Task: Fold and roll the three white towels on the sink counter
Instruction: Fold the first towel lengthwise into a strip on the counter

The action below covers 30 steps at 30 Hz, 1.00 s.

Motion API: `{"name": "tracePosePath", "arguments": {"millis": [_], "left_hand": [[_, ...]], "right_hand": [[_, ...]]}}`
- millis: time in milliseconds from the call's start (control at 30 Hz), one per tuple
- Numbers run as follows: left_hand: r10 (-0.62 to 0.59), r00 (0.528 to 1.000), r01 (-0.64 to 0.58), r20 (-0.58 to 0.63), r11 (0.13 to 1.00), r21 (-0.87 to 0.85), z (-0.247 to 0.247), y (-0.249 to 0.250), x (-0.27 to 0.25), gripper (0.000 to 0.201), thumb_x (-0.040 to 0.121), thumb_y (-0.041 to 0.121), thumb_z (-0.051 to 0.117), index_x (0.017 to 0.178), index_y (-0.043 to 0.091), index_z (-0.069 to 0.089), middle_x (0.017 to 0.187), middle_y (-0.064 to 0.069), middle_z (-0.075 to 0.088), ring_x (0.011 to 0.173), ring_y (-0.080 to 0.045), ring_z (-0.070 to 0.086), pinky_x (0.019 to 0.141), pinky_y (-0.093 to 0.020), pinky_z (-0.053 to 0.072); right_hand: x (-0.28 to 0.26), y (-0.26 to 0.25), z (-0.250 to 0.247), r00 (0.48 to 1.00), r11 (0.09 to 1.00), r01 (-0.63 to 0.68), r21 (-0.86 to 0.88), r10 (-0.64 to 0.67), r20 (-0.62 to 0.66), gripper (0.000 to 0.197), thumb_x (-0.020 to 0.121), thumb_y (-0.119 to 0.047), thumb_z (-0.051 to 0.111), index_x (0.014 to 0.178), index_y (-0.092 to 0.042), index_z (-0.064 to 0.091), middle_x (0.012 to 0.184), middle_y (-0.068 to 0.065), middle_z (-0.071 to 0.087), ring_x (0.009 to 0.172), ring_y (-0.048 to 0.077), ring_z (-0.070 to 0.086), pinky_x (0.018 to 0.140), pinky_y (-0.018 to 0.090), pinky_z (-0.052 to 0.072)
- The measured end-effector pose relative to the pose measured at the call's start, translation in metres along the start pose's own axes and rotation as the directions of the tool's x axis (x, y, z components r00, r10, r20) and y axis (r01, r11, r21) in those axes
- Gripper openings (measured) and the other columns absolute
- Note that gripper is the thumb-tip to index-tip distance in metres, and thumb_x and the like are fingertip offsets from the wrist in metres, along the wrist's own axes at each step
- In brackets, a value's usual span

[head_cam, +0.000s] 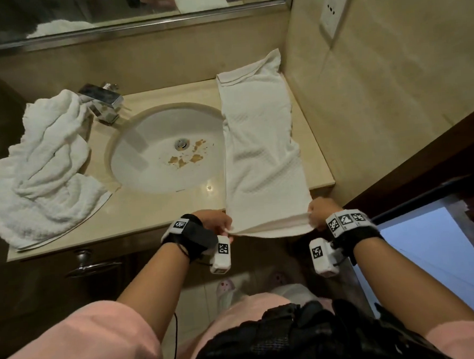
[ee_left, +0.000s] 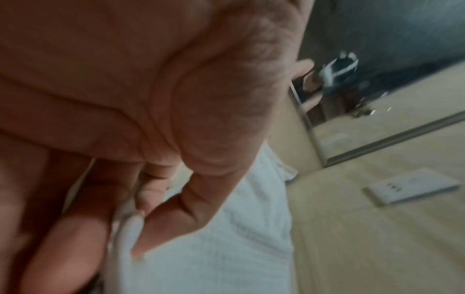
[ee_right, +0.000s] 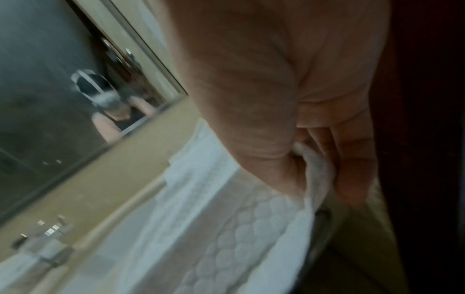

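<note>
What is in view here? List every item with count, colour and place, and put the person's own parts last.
folded towel: 1, white, laid lengthwise on the counter right of the sink, near end held off the front edge
crumpled towels: a white heap left of the sink; count unclear
sink: 1, white, centre, brown stains near the drain
faucet: 1, chrome, behind the sink, left
counter: 1, beige
mirror: 1, above the counter
wall socket: 1, white, right wall
left hand: pinches the towel's near left corner
right hand: pinches its near right corner

A beige sink counter (head_cam: 160, 209) spans the frame's centre: crumpled white towels (head_cam: 43, 169) heaped at left, a folded waffle towel (head_cam: 261, 150) lying lengthwise at right beside the basin (head_cam: 157, 167).
</note>
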<state>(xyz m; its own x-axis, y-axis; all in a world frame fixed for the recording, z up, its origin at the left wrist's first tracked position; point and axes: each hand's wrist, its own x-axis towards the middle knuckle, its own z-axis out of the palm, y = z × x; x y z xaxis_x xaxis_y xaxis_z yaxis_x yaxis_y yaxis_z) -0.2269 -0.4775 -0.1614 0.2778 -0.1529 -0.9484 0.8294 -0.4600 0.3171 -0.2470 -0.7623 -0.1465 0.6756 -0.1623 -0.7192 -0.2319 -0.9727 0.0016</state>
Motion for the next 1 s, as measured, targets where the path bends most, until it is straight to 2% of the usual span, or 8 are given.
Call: {"name": "tracePosePath", "arguments": {"millis": [100, 267, 367, 500, 567, 700, 867, 1000], "left_hand": [[-0.062, 0.998, 0.06, 0.001, 0.967, 0.247, -0.002, -0.003, 0.036, 0.016, 0.082, 0.006, 0.059, 0.096, -0.001, 0.06, 0.092, -0.017, 0.063, 0.1, -0.033, 0.064, 0.094, -0.04, 0.051], [0.084, 0.996, -0.067, -0.025, 0.916, 0.396, -0.035, 0.036, 0.044, 0.034, 0.076, 0.008, 0.066, 0.11, 0.012, 0.069, 0.119, -0.009, 0.066, 0.113, -0.027, 0.061, 0.096, -0.042, 0.05], [0.18, 0.977, -0.184, -0.113, 0.983, -0.027, -0.039, 0.078, 0.028, 0.011, 0.091, 0.003, 0.055, 0.089, 0.002, 0.065, 0.093, -0.013, 0.065, 0.089, -0.026, 0.065, 0.087, -0.038, 0.05], [0.299, 0.896, -0.377, -0.329, 0.903, -0.204, -0.024, 0.139, 0.021, 0.022, 0.097, 0.008, 0.05, 0.075, 0.007, 0.052, 0.072, -0.005, 0.045, 0.056, -0.015, 0.041, 0.057, -0.025, 0.037], [0.304, 0.877, -0.39, -0.372, 0.903, -0.181, -0.018, 0.157, 0.023, 0.013, 0.098, 0.012, 0.05, 0.09, 0.004, 0.057, 0.081, -0.007, 0.049, 0.066, -0.019, 0.046, 0.067, -0.029, 0.04], [0.297, 0.877, -0.341, -0.377, 0.939, -0.053, -0.016, 0.181, 0.039, 0.048, 0.1, 0.021, 0.047, 0.141, -0.003, 0.038, 0.145, -0.016, 0.041, 0.132, -0.033, 0.041, 0.103, -0.037, 0.036], [0.286, 0.898, -0.247, -0.335, 0.956, 0.155, -0.024, 0.195, 0.059, 0.067, 0.095, 0.045, 0.052, 0.141, -0.002, 0.038, 0.144, -0.018, 0.044, 0.127, -0.034, 0.047, 0.098, -0.037, 0.04], [0.325, 0.879, -0.185, -0.349, 0.906, 0.38, -0.041, 0.205, 0.078, 0.07, 0.087, 0.056, 0.057, 0.129, 0.001, 0.051, 0.129, -0.017, 0.056, 0.113, -0.034, 0.056, 0.097, -0.038, 0.045]], "right_hand": [[0.013, -0.002, 0.017, 0.992, 0.998, 0.0, -0.064, 0.007, 0.123, 0.026, 0.091, -0.011, 0.053, 0.112, -0.002, 0.064, 0.118, 0.013, 0.064, 0.109, 0.029, 0.062, 0.084, 0.03, 0.049], [0.056, 0.012, 0.012, 0.976, 0.999, -0.034, 0.003, 0.032, 0.217, 0.032, 0.061, -0.051, 0.066, 0.079, -0.024, 0.065, 0.09, 0.0, 0.07, 0.082, 0.025, 0.068, 0.081, 0.042, 0.055], [0.049, 0.0, -0.036, 0.999, 0.96, -0.027, 0.28, 0.016, 0.043, 0.02, 0.088, -0.028, 0.059, 0.099, -0.011, 0.055, 0.098, 0.009, 0.056, 0.092, 0.023, 0.056, 0.076, 0.028, 0.043], [0.089, -0.001, -0.077, 0.969, 0.749, -0.026, 0.663, 0.183, -0.169, 0.016, 0.088, -0.022, 0.05, 0.1, -0.013, 0.045, 0.09, 0.01, 0.047, 0.08, 0.022, 0.047, 0.073, 0.029, 0.034], [0.106, -0.005, -0.089, 0.97, 0.718, -0.067, 0.693, 0.209, -0.123, 0.035, 0.091, -0.025, 0.046, 0.118, -0.004, 0.048, 0.113, 0.018, 0.056, 0.099, 0.029, 0.057, 0.083, 0.034, 0.039], [0.114, -0.015, -0.111, 0.983, 0.845, -0.118, 0.522, 0.174, -0.061, 0.042, 0.1, -0.013, 0.032, 0.138, 0.002, 0.039, 0.142, 0.021, 0.043, 0.127, 0.034, 0.046, 0.099, 0.035, 0.037], [0.178, 0.001, -0.102, 0.991, 0.767, -0.085, 0.636, 0.132, -0.027, 0.035, 0.092, -0.033, 0.026, 0.078, -0.015, 0.053, 0.099, 0.016, 0.062, 0.085, 0.03, 0.059, 0.076, 0.036, 0.042], [0.189, -0.003, -0.105, 0.98, 0.656, -0.141, 0.741, 0.197, 0.012, 0.032, 0.087, -0.036, 0.037, 0.064, -0.017, 0.05, 0.073, 0.012, 0.059, 0.065, 0.025, 0.056, 0.073, 0.038, 0.044]]}}
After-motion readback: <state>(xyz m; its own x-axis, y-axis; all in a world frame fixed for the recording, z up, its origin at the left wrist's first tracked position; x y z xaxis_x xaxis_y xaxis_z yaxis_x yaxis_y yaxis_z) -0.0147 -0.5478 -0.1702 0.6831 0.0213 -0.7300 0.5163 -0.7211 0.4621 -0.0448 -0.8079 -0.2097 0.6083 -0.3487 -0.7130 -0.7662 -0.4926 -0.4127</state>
